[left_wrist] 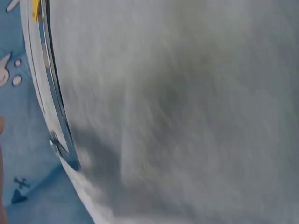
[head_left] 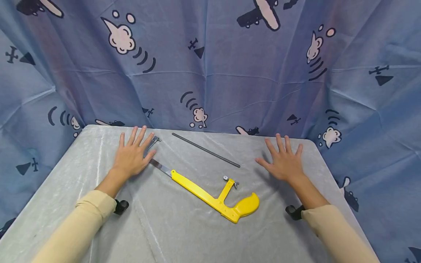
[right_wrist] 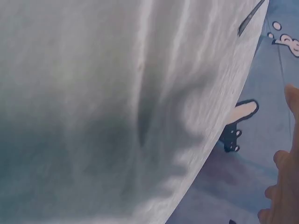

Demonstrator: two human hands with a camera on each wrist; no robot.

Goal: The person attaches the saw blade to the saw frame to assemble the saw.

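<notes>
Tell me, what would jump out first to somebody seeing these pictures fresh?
Probably the bright yellow hacksaw frame, lying slantwise on the middle of the grey-covered table, with a thin dark rod beyond it. Next, the person's left grip and right grip, bare hands with fingers spread, one on each side. Behind everything hangs a blue curtain with cartoon prints.

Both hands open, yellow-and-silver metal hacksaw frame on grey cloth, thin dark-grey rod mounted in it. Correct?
Not quite: the thin dark-grey rod isn't mounted in the yellow-and-silver metal hacksaw frame; the head view shows it lying apart, beyond the frame, on the grey cloth. The rest is right.
</notes>
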